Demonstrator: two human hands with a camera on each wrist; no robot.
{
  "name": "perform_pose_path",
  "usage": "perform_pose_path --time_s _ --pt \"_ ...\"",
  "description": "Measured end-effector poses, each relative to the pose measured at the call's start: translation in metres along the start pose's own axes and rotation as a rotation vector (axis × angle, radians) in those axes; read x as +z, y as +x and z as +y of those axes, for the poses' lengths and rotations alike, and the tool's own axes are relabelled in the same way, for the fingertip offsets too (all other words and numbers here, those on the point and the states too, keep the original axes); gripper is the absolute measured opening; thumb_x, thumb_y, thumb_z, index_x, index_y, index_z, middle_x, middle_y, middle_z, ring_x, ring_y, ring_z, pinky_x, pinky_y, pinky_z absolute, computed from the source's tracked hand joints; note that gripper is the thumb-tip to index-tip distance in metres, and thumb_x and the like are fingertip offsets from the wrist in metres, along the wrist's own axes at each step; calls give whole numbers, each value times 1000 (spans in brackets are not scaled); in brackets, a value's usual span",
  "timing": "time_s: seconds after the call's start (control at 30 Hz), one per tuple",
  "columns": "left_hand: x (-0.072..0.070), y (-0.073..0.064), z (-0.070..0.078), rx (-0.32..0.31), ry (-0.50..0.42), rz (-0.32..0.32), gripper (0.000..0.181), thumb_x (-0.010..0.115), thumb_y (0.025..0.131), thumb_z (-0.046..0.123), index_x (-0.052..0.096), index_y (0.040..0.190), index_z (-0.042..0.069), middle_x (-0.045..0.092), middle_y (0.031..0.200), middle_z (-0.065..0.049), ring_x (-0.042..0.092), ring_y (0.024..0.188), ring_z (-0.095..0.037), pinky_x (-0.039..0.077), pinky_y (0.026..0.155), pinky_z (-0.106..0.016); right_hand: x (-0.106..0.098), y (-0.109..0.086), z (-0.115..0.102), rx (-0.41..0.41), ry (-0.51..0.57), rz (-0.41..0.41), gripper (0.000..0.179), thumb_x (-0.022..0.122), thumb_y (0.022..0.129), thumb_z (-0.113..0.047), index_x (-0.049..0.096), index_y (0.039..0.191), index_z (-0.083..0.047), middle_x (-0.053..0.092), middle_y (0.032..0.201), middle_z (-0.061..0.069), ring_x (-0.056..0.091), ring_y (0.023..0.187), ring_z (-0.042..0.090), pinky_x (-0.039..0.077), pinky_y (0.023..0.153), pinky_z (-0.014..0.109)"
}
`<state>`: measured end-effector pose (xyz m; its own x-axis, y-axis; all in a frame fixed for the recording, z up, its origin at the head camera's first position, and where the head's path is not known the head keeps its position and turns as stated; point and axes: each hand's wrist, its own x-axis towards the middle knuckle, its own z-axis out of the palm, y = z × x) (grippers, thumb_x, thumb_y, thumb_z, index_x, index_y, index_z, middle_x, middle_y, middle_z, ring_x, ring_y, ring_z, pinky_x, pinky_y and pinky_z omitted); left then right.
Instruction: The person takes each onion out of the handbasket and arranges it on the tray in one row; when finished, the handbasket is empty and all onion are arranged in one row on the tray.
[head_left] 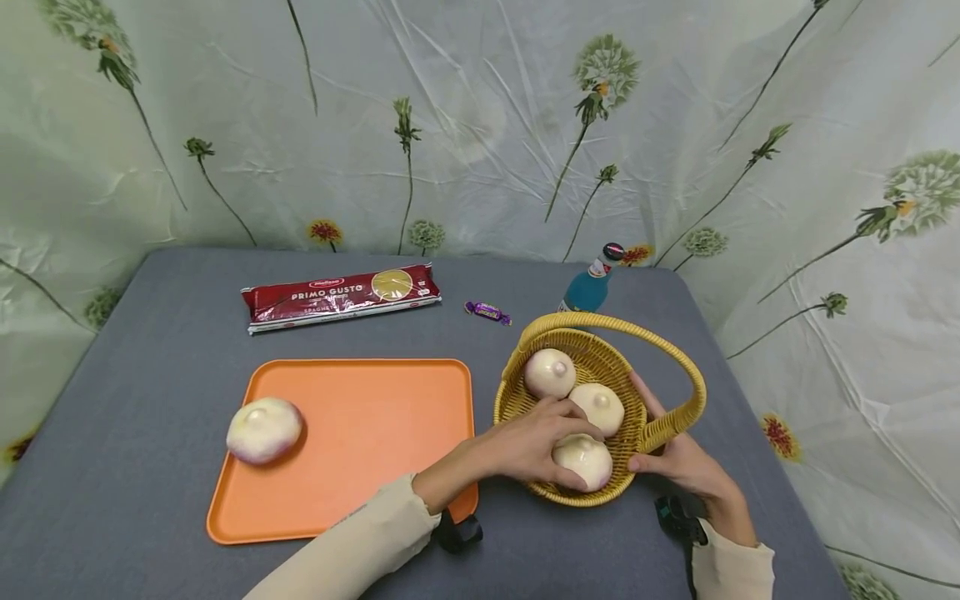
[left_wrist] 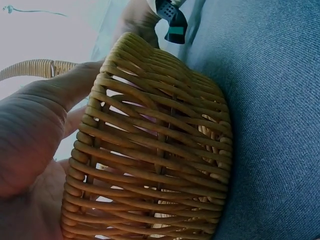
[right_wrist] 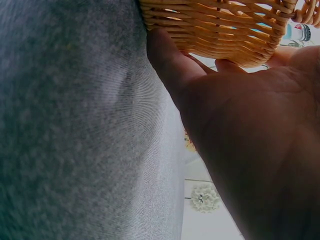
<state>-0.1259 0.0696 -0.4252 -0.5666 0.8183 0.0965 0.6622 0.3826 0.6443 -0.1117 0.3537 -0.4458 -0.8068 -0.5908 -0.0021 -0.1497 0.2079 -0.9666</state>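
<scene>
A yellow wicker basket (head_left: 630, 492) with an arched handle stands on the right side of the table. Three round white-and-purple turnips lie in it: a back one (head_left: 550, 372), a middle one (head_left: 597, 408) and a near one (head_left: 583, 462). My left hand (head_left: 536, 442) reaches over the rim and grips the near turnip between thumb and fingers. In the left wrist view the basket wall (left_wrist: 155, 145) hides most of that grip. My right hand (head_left: 686, 462) holds the basket's right side, thumb near the front; the right wrist view shows its thumb (right_wrist: 170, 60) against the lower weave.
An orange tray (head_left: 367, 450) lies left of the basket, another turnip (head_left: 265, 430) on its left edge. Behind are a red spaghetti packet (head_left: 341, 297), a purple-wrapped candy (head_left: 488, 312) and a blue bottle (head_left: 588, 290) close behind the basket. A flowered curtain (head_left: 487, 125) hangs behind the table.
</scene>
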Motion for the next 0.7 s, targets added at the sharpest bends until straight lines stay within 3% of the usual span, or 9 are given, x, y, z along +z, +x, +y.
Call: perform_pose_path --time_s 0.47,0.7 --pt "3 2 3 -48 74 -38 56 80 82 49 63 133 33 57 131 7 49 113 -13 44 91 -25 0 -1 1 6 -23 14 117 74 84 7 -11 161 -18 -10 164 27 26 144 -6 47 99 21" --pt "5 3 5 -67 112 -53 58 80 82 47 60 135 35 56 133 7 50 116 -14 45 92 -28 0 0 1 3 -20 12 117 74 84 7 -11 161 -18 -10 164 28 28 143 -7 47 99 20"
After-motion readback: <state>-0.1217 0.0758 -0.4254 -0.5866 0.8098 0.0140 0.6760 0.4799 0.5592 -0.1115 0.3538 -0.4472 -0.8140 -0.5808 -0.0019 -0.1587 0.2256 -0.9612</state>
